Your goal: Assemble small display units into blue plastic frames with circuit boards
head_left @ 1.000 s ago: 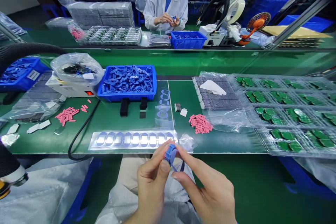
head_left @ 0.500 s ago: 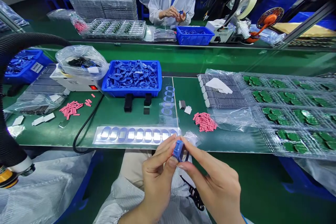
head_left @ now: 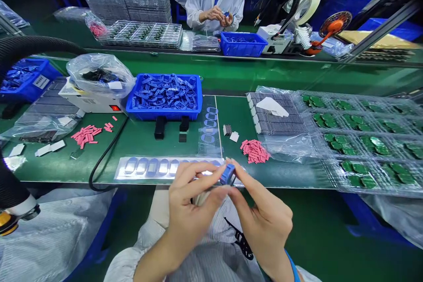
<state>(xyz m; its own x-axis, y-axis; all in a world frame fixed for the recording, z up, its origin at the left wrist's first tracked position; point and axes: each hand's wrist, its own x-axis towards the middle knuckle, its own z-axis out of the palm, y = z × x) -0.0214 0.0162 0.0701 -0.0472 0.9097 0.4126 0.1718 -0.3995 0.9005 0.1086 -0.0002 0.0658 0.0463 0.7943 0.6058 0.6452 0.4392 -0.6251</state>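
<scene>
Just in front of the bench edge, a small blue plastic housing (head_left: 227, 174) is pinched between the fingertips of both hands. My left hand (head_left: 194, 205) closes on its left side with thumb and fingers. On the other side, the thumb and fingers of my right hand (head_left: 264, 213) grip it. Fingertips hide part of the housing, so its inside cannot be made out. Directly behind the hands lies a strip of oval clear stickers (head_left: 141, 166), partly covered by my left hand. A pile of pink strips (head_left: 254, 151) sits beyond my right fingers.
A blue bin (head_left: 198, 112) full of blue plastic parts stands at the back. Clear trays (head_left: 333, 172) with green circuit boards fill the right side. A black hose (head_left: 33, 44) arches in at left. Across the bench, a person (head_left: 214, 4) handles a small blue part.
Both hands have lifted slightly with the blue housing, which is turned to a different angle. My left hand has shifted left, its fingers straighter. The view has moved a little.
</scene>
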